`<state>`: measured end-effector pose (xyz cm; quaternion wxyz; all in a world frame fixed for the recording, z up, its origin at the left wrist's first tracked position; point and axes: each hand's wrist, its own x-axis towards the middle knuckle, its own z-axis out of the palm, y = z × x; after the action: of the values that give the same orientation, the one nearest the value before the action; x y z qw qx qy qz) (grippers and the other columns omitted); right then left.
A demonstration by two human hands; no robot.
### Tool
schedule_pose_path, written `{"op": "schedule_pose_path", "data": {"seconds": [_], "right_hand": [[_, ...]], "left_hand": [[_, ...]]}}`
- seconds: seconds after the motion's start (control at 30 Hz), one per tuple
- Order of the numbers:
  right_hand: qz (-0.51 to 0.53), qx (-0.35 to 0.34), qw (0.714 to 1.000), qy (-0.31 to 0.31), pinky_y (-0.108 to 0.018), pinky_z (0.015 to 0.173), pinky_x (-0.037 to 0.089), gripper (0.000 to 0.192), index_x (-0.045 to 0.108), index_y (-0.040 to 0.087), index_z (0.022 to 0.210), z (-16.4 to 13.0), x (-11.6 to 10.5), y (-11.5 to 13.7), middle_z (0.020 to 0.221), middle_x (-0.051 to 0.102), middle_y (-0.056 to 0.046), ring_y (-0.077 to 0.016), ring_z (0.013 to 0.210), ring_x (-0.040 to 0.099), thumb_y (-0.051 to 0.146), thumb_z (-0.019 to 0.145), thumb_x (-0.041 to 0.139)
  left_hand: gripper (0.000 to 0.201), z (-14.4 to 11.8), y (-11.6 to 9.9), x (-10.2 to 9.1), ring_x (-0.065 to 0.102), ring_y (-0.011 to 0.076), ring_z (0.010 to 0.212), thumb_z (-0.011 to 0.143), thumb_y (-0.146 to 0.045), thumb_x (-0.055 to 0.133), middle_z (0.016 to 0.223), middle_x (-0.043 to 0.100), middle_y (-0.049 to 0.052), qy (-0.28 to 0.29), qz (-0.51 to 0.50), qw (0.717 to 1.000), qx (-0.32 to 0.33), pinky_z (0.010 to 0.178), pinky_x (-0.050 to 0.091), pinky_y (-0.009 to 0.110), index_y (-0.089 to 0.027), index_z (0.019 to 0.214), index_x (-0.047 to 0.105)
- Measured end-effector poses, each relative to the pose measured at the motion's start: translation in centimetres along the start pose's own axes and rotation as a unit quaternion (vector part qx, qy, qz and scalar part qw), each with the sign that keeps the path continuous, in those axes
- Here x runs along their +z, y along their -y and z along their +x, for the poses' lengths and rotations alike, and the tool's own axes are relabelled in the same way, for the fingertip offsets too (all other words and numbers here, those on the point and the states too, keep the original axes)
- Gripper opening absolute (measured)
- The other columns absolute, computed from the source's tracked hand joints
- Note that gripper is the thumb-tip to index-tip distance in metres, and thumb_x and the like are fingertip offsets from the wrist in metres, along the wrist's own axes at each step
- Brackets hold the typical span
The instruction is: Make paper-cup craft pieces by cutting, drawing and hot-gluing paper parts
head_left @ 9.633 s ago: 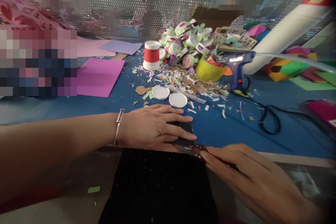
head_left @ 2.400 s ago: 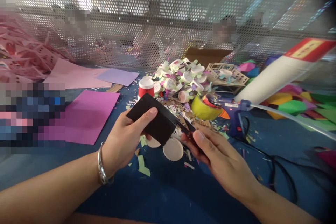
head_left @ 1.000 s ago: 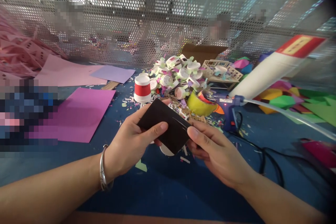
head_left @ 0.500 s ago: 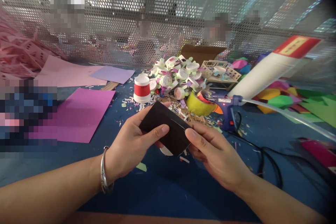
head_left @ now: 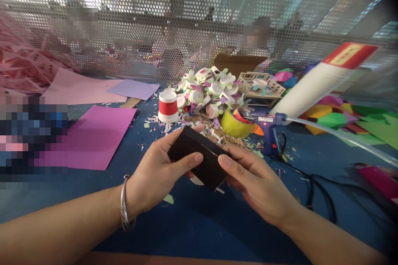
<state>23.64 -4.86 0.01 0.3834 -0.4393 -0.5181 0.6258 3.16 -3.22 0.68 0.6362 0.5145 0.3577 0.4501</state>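
Note:
Between my hands, above the near part of the table, is a folded piece of black card (head_left: pixel 199 145), tilted down to the right, with a thin light line along its right part. My left hand (head_left: pixel 168 161) grips its left side, thumb lying on the face and fingers behind. At the right edge my right hand (head_left: pixel 248 174) pinches it, thumb in front; the other fingers are partly hidden. Below the card a small white round thing (head_left: pixel 197 180) shows only in part. A red and white paper cup (head_left: pixel 168 106) stands just beyond my left hand.
Past the hands lies a heap of small white paper pieces (head_left: pixel 214 85) among scraps. A blue glue gun (head_left: pixel 270 126) rests at a yellow-green bowl (head_left: pixel 234 124), its black cable (head_left: pixel 320 192) trailing right. Purple paper (head_left: pixel 99 136) lies left; a white tube (head_left: pixel 314 85) leans right.
The black card has shifted slightly down and to the right and tilts a little differently. Both hands keep their hold on it. The surrounding things stay put.

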Motion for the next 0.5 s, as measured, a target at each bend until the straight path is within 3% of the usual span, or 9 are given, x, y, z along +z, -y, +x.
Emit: {"op": "schedule_pose_path", "data": {"seconds": [0.2, 0.5], "right_hand": [[0.011, -0.004, 1.0, 0.02, -0.024, 0.056, 0.04, 0.032, 0.062, 0.019, 0.081, 0.17, 0.15, 0.04, 0.07, 0.052, 0.001, -0.01, 0.06, 0.045, 0.049, 0.091, 0.067], [0.01, 0.015, 0.999, 0.026, -0.025, 0.058, 0.045, 0.03, 0.063, 0.019, 0.089, 0.11, 0.08, -0.16, 0.073, 0.055, 0.0, -0.0122, 0.063, 0.051, 0.049, 0.091, 0.066]], "left_hand": [[0.046, 0.02, -0.11, -0.05, 0.06, 0.0104, 0.072, 0.082, -0.028, 0.078, 0.098, 0.069, 0.001, 0.014, 0.034, 0.999, -0.031, 0.057, 0.056, 0.018, -0.021, 0.125, 0.062], [0.037, 0.0, 0.2, -0.01, 0.061, 0.0117, 0.075, 0.083, -0.023, 0.075, 0.097, 0.067, 0.001, 0.029, 0.042, 0.998, -0.03, 0.058, 0.058, 0.02, -0.019, 0.117, 0.061]]}}
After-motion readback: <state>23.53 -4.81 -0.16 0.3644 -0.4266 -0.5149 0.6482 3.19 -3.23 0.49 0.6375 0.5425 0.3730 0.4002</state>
